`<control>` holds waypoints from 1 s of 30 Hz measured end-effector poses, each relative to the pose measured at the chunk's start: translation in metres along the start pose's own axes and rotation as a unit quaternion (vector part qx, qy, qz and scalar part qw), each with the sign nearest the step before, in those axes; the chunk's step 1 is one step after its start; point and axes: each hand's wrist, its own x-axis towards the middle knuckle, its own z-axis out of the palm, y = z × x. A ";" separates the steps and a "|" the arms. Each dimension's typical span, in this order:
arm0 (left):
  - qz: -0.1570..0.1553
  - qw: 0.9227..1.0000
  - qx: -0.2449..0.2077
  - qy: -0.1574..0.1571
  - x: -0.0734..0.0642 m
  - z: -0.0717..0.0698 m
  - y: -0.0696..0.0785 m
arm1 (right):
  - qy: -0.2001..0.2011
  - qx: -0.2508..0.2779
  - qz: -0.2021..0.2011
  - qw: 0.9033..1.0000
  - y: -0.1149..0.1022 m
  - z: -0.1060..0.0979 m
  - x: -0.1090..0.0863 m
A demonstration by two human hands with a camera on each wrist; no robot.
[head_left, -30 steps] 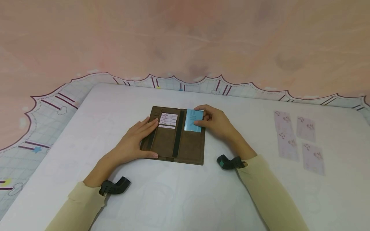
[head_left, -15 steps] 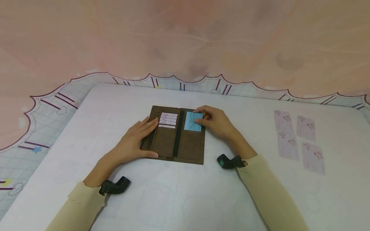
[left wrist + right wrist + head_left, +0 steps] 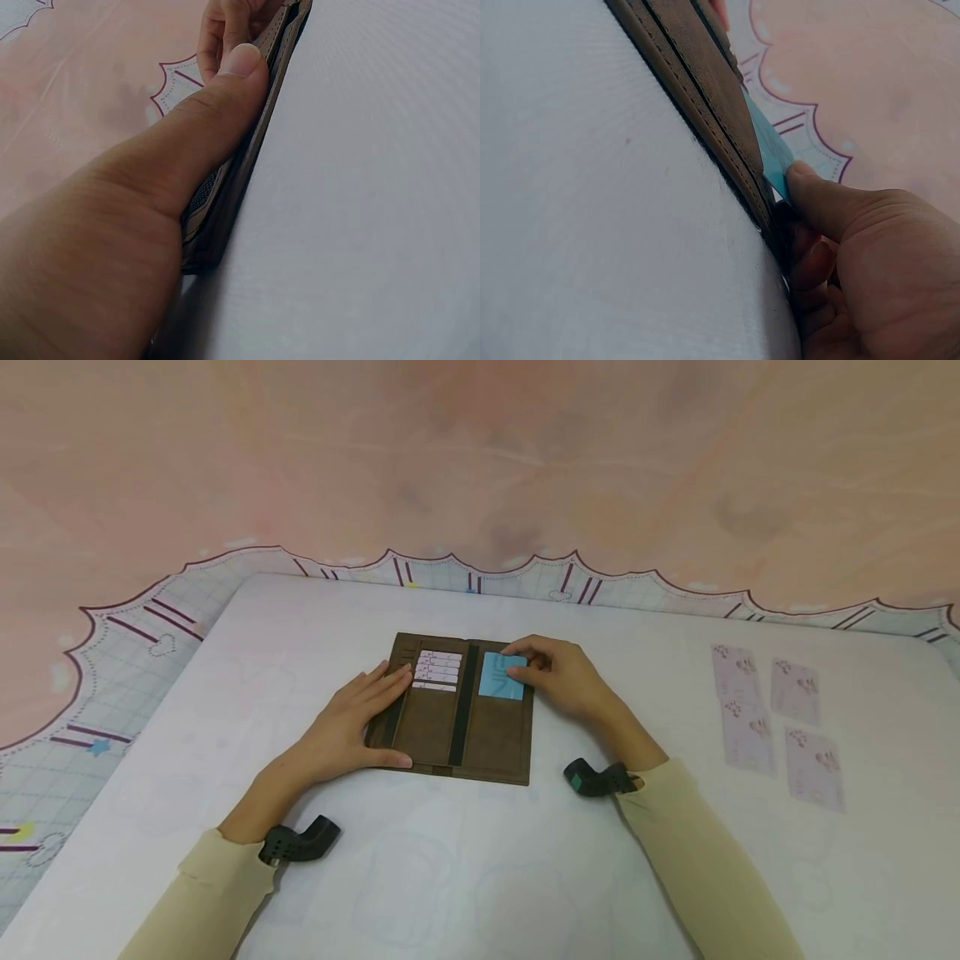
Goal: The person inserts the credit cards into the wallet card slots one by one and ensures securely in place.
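A brown wallet (image 3: pixel 497 745) lies unfolded on the white tabletop. My left hand (image 3: pixel 341 727) rests flat over its left edge, fingers spread and thumb on the lower border; the left wrist view shows that thumb (image 3: pixel 202 112) pressing the wallet's edge. My right hand (image 3: pixel 558 677) pinches a light blue card (image 3: pixel 498 677) between thumb and fingers. In the right wrist view the blue card (image 3: pixel 769 142) stands partly inside the pocket of the wallet's right half, tilted up at the thumb. Several pale pink cards (image 3: pixel 437 668) sit stacked in slots on the left half.
Several pale pink cards (image 3: pixel 813 768) lie flat on the tabletop (image 3: pixel 480 877) at the right. A patterned cloth border (image 3: pixel 517 578) runs beyond the table's far edge. Each wrist wears a black camera mount (image 3: pixel 300 841).
The blue card has slid a little deeper into the right pocket, its top edge now lower. My right fingers stay on it, and my left hand holds its place on the wallet.
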 end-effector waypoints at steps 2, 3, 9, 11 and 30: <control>-0.001 1.000 0.000 -0.001 0.000 0.000 0.000 | -0.003 0.002 0.001 1.000 -0.001 -0.001 0.000; -0.002 1.000 0.000 -0.002 0.000 -0.001 0.000 | -0.004 0.003 0.002 1.000 -0.001 -0.001 0.000; -0.005 1.000 -0.001 -0.004 0.000 -0.001 0.001 | -0.010 -0.001 0.001 1.000 -0.002 -0.001 -0.001; -0.003 1.000 -0.001 -0.002 0.000 -0.001 0.002 | -0.013 -0.004 -0.001 1.000 -0.003 -0.001 -0.001; -0.002 1.000 -0.003 -0.005 0.000 -0.004 0.004 | -0.019 -0.011 -0.026 0.999 -0.002 -0.002 -0.002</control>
